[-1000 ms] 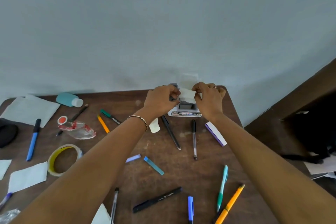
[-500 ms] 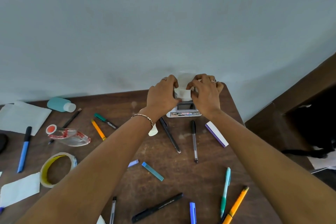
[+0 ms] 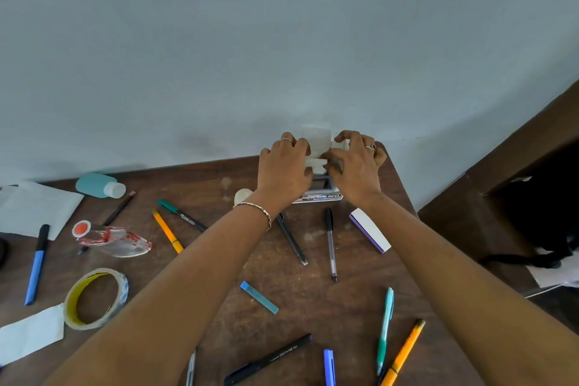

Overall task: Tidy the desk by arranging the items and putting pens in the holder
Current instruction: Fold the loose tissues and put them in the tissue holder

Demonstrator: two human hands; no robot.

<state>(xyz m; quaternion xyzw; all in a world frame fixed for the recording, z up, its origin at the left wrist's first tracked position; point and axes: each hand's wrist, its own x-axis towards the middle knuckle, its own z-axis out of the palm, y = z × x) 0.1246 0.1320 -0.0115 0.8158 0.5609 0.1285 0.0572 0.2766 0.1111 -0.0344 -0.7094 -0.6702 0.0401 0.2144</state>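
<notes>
Fingers, left hand (image 3: 286, 166): pinched on a small white paper piece (image 3: 315, 163) directly above the holder (image 3: 322, 189).
Fingers, right hand (image 3: 355, 166): pinched on the opposite end of the same paper piece; a second white scrap sits under the upper fingers, contact unclear.
Holder position: far edge of the desk (image 3: 219, 260), against the wall, partly hidden by both hands; contents cannot be determined.
Pens: none in the holder as far as visible; a black pen (image 3: 330, 244) and a dark pen (image 3: 291, 240) lie just in front of it, others well apart across the desk.
Risk 1: paper dropped into a compartment blocks pen insertion.
Risk 2: two-handed pressure tips or slides the light holder.
Risk 3: forearms sweeping back knock nearby pens off the desk edge.
</notes>
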